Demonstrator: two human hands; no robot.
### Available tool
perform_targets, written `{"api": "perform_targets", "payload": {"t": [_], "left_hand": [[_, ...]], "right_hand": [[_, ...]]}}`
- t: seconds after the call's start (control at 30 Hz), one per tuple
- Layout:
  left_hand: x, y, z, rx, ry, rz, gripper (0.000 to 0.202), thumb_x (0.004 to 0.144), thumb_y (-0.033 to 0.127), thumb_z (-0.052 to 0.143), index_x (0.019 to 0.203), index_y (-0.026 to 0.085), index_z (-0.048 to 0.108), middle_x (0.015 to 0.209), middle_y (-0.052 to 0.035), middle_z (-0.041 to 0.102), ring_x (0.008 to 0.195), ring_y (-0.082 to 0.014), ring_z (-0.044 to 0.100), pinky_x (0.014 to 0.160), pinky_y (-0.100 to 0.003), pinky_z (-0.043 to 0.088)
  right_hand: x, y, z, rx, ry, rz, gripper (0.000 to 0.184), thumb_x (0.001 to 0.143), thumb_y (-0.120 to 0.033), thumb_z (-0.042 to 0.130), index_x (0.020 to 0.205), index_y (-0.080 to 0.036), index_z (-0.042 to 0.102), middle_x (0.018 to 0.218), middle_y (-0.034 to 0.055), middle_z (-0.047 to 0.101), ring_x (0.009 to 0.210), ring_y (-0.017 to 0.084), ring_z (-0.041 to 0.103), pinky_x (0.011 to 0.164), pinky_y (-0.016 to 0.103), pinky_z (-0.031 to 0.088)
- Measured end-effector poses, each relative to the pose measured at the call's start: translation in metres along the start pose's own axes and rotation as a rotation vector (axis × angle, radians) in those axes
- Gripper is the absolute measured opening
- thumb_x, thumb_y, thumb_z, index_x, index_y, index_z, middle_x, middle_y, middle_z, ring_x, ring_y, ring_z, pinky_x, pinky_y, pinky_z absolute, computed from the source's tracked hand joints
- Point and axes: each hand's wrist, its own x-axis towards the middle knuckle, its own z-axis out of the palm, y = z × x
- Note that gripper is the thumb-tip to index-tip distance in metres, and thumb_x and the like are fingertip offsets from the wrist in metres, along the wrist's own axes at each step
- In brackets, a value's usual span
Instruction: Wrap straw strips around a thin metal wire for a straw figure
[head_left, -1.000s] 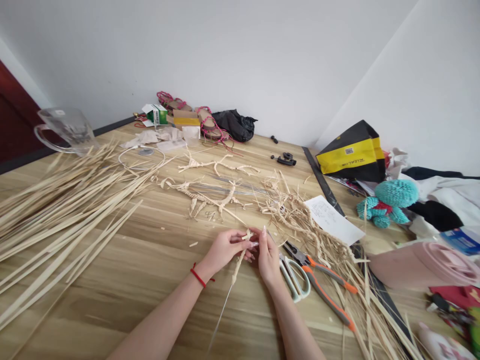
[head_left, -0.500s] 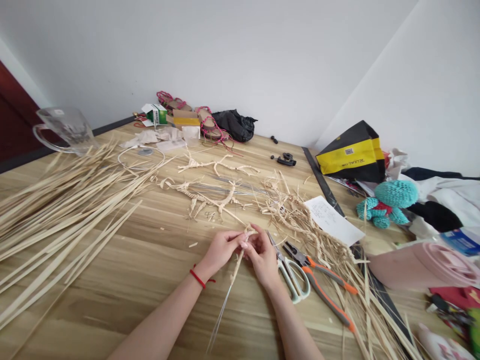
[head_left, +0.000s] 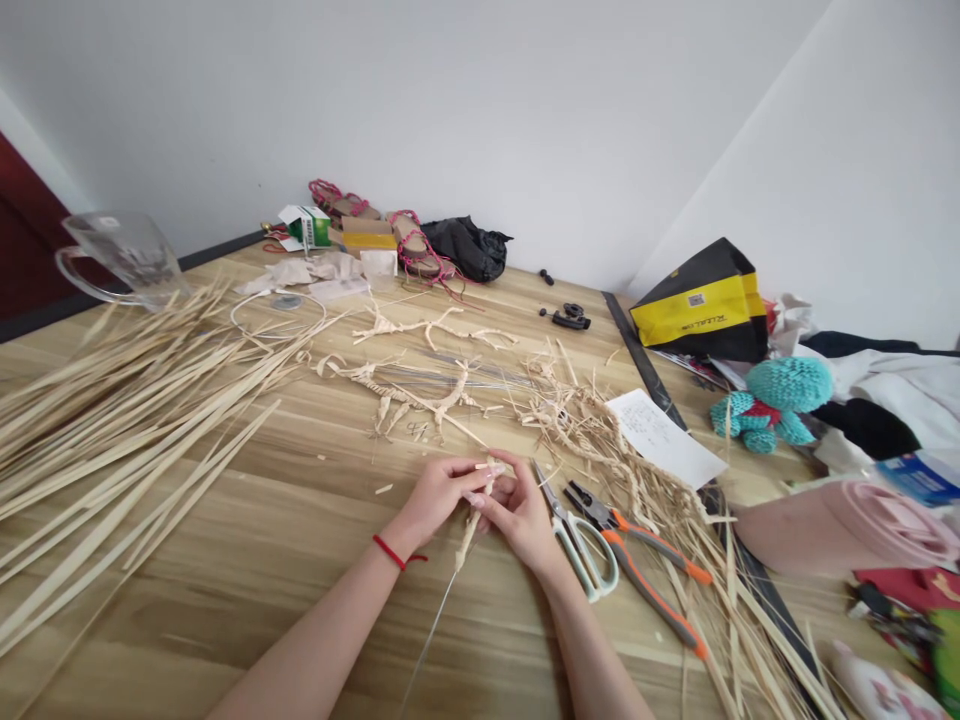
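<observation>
The left hand (head_left: 439, 497) and right hand (head_left: 521, 518) meet above the wooden tabletop (head_left: 247, 580), their fingers closed and apparently pinching the upper end of a plaited straw stem (head_left: 468, 538), though the overlapping fingertips hide the exact grip. The stem's long axis slants toward the near left, continuing as a thin wire (head_left: 429, 640). Its lower end lies closer to the left forearm, while white-handled scissors (head_left: 581, 545) sit just beside the right hand.
</observation>
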Motion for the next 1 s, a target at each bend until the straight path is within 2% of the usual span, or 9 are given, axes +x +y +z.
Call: {"api": "perform_targets", "payload": {"t": [0.3,0.43,0.6,0.73,0.87,1.0], "left_hand": [[0.0,0.008,0.002,0.176,0.13,0.111,0.032,0.077,0.038,0.057,0.055,0.015,0.056,0.051,0.0026,0.051,0.05,-0.0105,0.045,0.05,-0.022,0.035],[0.0,0.006,0.0,0.245,0.171,0.145,0.031,0.079,0.039,0.054,0.059,0.015,0.06,0.055,0.0006,0.056,0.052,-0.0123,0.049,0.052,-0.023,0.037],[-0.002,0.003,-0.005,0.459,0.248,0.241,0.03,0.08,0.039,0.052,0.066,0.016,0.064,0.063,-0.0024,0.063,0.061,-0.0155,0.055,0.058,-0.025,0.04],[-0.002,0.004,-0.009,0.553,0.371,0.331,0.027,0.081,0.036,0.053,0.067,0.017,0.064,0.068,-0.0034,0.064,0.068,-0.0168,0.056,0.064,-0.026,0.041],[-0.002,0.005,-0.018,0.476,0.549,0.388,0.028,0.08,0.034,0.052,0.058,0.018,0.056,0.054,0.0009,0.054,0.056,-0.0133,0.05,0.057,-0.024,0.038],[-0.004,0.006,-0.029,0.253,0.697,0.431,0.028,0.078,0.033,0.054,0.054,0.019,0.051,0.046,0.0037,0.043,0.044,-0.0094,0.037,0.044,-0.024,0.028]], "right_hand": [[0.002,0.003,-0.003,0.051,-0.002,0.047,0.067,0.061,-0.027,0.08,0.115,-0.023,0.04,0.058,-0.0063,0.06,0.04,0.014,0.058,0.036,0.023,0.047],[0.001,-0.002,-0.002,0.029,-0.009,0.06,0.064,0.064,-0.027,0.077,0.116,-0.023,0.039,0.057,-0.0061,0.061,0.045,0.015,0.061,0.041,0.024,0.051],[0.001,-0.006,-0.001,0.049,-0.044,0.11,0.064,0.066,-0.03,0.074,0.118,-0.021,0.038,0.057,-0.0048,0.063,0.049,0.017,0.064,0.047,0.029,0.055],[0.004,-0.009,-0.002,0.114,0.042,0.094,0.065,0.065,-0.032,0.075,0.117,-0.02,0.039,0.059,-0.0031,0.065,0.054,0.018,0.065,0.047,0.029,0.055],[0.006,-0.008,-0.002,0.114,0.124,0.058,0.067,0.064,-0.033,0.076,0.119,-0.02,0.039,0.059,-0.003,0.065,0.051,0.018,0.064,0.045,0.028,0.053],[0.007,-0.006,-0.001,0.127,0.171,0.041,0.066,0.064,-0.035,0.076,0.118,-0.021,0.041,0.057,-0.0043,0.063,0.049,0.018,0.063,0.042,0.026,0.051]]}}
